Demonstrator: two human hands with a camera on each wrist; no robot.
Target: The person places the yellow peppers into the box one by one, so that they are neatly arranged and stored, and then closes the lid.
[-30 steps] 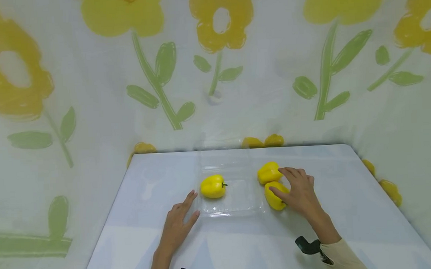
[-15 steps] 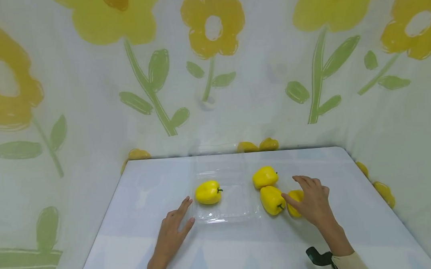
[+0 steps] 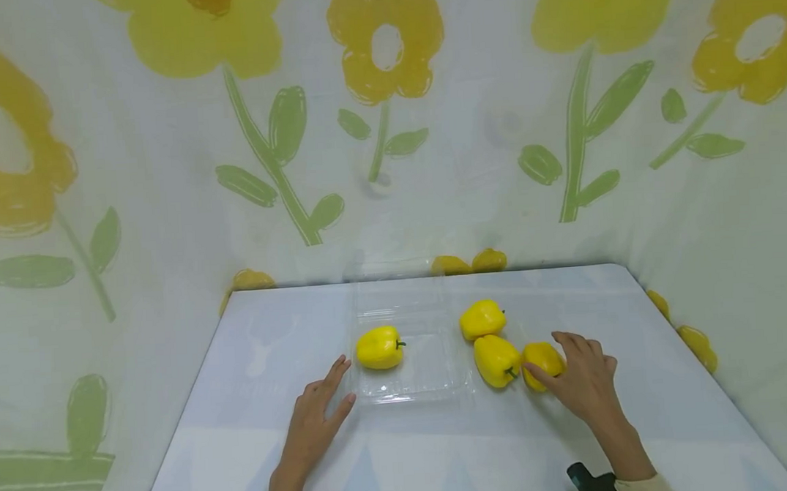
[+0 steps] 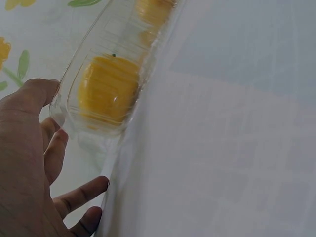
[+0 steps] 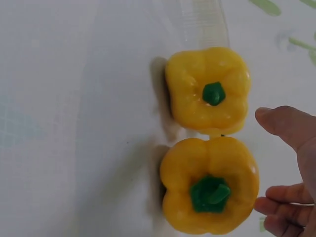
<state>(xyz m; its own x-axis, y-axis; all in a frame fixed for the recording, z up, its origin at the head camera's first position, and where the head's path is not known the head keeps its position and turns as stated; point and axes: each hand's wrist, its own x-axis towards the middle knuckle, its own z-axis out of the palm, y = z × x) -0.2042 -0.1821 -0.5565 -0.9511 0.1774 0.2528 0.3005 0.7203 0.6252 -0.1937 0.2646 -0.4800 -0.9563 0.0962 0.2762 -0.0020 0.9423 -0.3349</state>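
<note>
One yellow bell pepper (image 3: 380, 348) lies on its side in the left part of a clear plastic clamshell container (image 3: 432, 368), whose lid is folded back. My left hand (image 3: 312, 425) is beside the container with fingers spread; in the left wrist view the thumb touches or nearly touches the container edge. To the right of the container, two more peppers, a rear one (image 3: 482, 319) and a front one (image 3: 497, 361), lie close together. My right hand (image 3: 585, 376) is at the rightmost yellow pepper (image 5: 210, 185), thumb and fingers loosely parted around it, without a visible grip.
A white table (image 3: 429, 456) with faint pale-blue patterns carries everything. Behind it hangs a wall covering (image 3: 464, 198) printed with yellow flowers and green leaves. A black wrist-camera mount (image 3: 590, 480) sits on the right forearm.
My right hand has moved rightward from the front pepper, and the rightmost pepper, earlier hidden by the hand, now shows. My left hand stays by the container. The head view has shifted slightly.
</note>
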